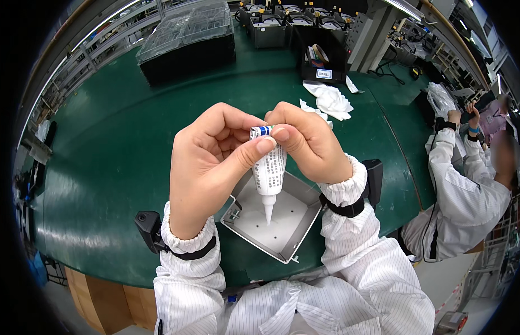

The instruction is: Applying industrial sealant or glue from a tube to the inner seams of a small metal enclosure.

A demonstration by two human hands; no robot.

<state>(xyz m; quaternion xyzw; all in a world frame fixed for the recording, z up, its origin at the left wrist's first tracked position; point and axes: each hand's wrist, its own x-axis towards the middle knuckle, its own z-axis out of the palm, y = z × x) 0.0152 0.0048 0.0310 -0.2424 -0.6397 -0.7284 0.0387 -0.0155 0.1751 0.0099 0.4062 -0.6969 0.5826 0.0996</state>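
Head view: both hands raised over the worktop (pixel 120 151), pinching the tail end of one white tube (pixel 270 170). Left hand (pixel 199 162): fingers curled, thumb pressed on the tube near its blue-banded fold. Right hand (pixel 311 139): fingers folded in, thumb and forefinger gripping the same end from the other side. Tube hangs tail up, tapered nozzle (pixel 269 211) down, over a grey open tray (pixel 254 231) sitting askew; cannot tell whether the tip touches its floor. Beyond the right hand, crumpled white tissue (pixel 333 102), then a black bin (pixel 339 75) holding tape rolls. Far left, clear plastic trays (pixel 187 28) on a black box (pixel 190 62). At right, a co-worker in white (pixel 466 178), arms raised.
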